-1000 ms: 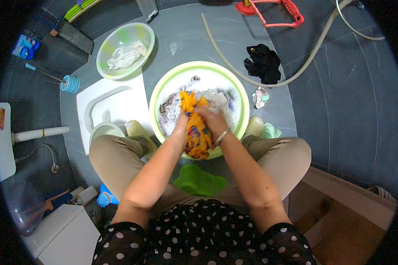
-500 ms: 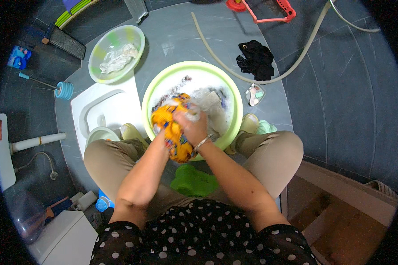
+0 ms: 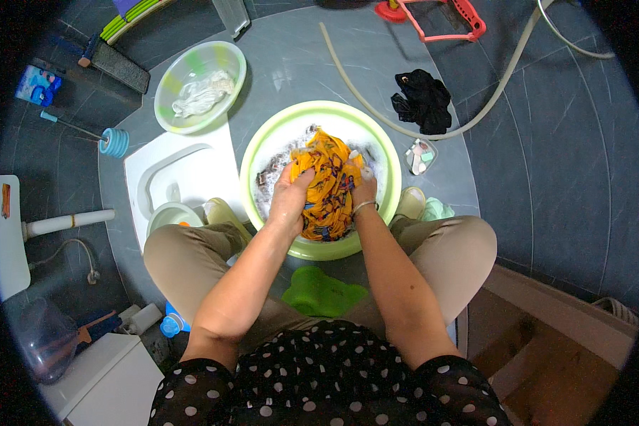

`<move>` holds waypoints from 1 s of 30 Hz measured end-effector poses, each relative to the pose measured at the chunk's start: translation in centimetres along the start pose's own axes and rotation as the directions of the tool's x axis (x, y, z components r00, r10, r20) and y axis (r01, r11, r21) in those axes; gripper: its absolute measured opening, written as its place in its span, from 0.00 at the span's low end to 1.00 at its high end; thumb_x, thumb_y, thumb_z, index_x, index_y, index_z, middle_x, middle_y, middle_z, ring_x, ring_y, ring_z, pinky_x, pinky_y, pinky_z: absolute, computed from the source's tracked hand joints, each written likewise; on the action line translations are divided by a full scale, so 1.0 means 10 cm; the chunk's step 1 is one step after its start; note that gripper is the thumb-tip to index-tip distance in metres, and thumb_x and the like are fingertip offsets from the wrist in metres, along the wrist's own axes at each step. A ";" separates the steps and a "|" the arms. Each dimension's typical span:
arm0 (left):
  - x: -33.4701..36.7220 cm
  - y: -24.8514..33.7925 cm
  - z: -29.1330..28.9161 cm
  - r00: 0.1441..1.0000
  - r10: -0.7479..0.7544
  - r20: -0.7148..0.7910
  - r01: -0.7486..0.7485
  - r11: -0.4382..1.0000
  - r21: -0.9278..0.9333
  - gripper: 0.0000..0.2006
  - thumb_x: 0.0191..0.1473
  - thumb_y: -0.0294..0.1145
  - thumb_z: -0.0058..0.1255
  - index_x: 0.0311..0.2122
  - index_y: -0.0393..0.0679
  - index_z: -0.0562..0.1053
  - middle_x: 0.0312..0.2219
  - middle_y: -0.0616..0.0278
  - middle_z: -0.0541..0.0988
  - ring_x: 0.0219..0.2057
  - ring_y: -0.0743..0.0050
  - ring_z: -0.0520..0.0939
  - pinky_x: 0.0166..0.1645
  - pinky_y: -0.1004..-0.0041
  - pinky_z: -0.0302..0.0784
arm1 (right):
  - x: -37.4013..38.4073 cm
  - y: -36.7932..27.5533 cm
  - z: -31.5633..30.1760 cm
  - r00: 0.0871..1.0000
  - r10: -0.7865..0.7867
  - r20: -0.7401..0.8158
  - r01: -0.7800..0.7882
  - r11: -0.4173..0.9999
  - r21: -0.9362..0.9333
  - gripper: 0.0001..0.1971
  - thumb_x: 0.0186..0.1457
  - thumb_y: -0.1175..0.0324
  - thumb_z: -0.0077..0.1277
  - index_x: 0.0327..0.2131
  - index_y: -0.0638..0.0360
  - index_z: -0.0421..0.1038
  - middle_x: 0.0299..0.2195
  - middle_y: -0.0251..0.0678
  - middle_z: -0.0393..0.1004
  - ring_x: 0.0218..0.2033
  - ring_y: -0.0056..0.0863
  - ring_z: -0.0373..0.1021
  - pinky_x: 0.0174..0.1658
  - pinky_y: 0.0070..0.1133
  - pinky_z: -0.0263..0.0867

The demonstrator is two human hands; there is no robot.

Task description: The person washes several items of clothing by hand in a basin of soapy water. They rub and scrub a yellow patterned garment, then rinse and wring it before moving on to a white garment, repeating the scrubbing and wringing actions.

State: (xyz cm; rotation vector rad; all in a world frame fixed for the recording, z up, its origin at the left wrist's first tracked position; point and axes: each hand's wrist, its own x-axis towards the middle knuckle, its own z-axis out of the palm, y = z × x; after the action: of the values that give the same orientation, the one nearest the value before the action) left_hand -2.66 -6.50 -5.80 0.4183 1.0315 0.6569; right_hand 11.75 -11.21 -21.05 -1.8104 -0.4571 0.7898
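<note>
Head view: fingers of the left hand (image 3: 290, 196) and right hand (image 3: 363, 190) pinch a yellow patterned cloth (image 3: 326, 190) between them, long axis pointing forward; sudsy basin (image 3: 249, 177) below the fingers, black garment (image 3: 424, 103) ahead-right.

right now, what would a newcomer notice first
Probably the orange patterned cloth, bunched between the left hand and right hand over a pale green basin of suds at centre. Next, perhaps, the black cloth on the floor, upper right, then the white cloth in a smaller basin, upper left.
</note>
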 end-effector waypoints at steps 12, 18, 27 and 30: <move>-0.16 0.02 -0.10 0.894 0.294 0.337 -0.447 0.602 0.662 0.15 0.46 0.33 0.58 0.41 0.44 0.71 0.37 0.59 0.75 0.39 0.66 0.76 0.44 0.69 0.71 | -0.11 -0.63 0.03 0.923 0.280 0.263 -0.370 0.835 0.408 0.26 0.52 0.53 0.47 0.45 0.67 0.68 0.38 0.38 0.74 0.41 0.28 0.69 0.42 0.23 0.65; -0.08 -0.30 -0.23 0.718 0.471 0.512 -0.582 0.003 0.813 0.15 0.41 0.40 0.57 0.31 0.39 0.75 0.29 0.50 0.74 0.34 0.51 0.74 0.42 0.61 0.69 | 0.05 -0.05 0.08 0.948 0.021 0.316 -0.133 0.932 0.336 0.23 0.47 0.66 0.54 0.47 0.66 0.66 0.35 0.37 0.74 0.32 0.24 0.71 0.34 0.19 0.67; -0.11 -0.41 -0.17 0.870 -0.485 0.088 0.435 0.840 0.325 0.29 0.54 0.61 0.37 0.48 0.45 0.67 0.37 0.53 0.76 0.37 0.62 0.77 0.41 0.63 0.74 | -0.44 -0.85 0.24 0.971 -0.231 -0.054 0.224 0.968 -0.110 0.20 0.48 0.77 0.46 0.48 0.67 0.64 0.39 0.47 0.73 0.40 0.36 0.70 0.44 0.26 0.65; 0.10 -0.46 -0.16 0.906 -0.285 0.312 0.355 0.915 -0.194 0.35 0.54 0.66 0.30 0.56 0.47 0.61 0.39 0.53 0.75 0.39 0.58 0.76 0.45 0.60 0.73 | -0.85 -1.09 0.36 0.961 -0.274 -0.031 0.251 0.915 -0.317 0.21 0.51 0.69 0.45 0.48 0.68 0.62 0.42 0.56 0.70 0.42 0.50 0.68 0.49 0.34 0.61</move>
State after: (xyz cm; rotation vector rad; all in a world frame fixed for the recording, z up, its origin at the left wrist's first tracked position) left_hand -2.37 -9.20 -9.98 0.1100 0.7161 0.4050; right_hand 3.82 -10.23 -9.21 -2.0049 -0.7933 0.4796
